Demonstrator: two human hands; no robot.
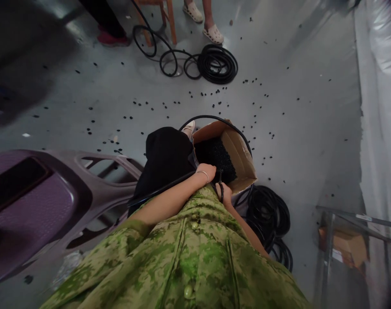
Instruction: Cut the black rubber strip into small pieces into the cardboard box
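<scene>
My left hand (207, 171) is closed at the near edge of an open cardboard box (240, 154), around a black hose (163, 189) that runs in along my left forearm. Close beside it, my right hand (226, 195) grips scissors (221, 191) with dark handles, their tips pointing over the box. Fingers partly hide the hose end and the blades. Inside the box lies a heap of small black pieces (215, 154). Another stretch of black hose (211, 116) arcs over the box's far side.
Coiled black hose (268, 210) lies right of the box, and another coil (218, 64) sits ahead. Small black rings are scattered on the grey floor. A purple plastic chair (47, 214) with a phone (18, 184) on it stands left. Other people's feet (213, 34) and a wooden stool (169, 21) are ahead.
</scene>
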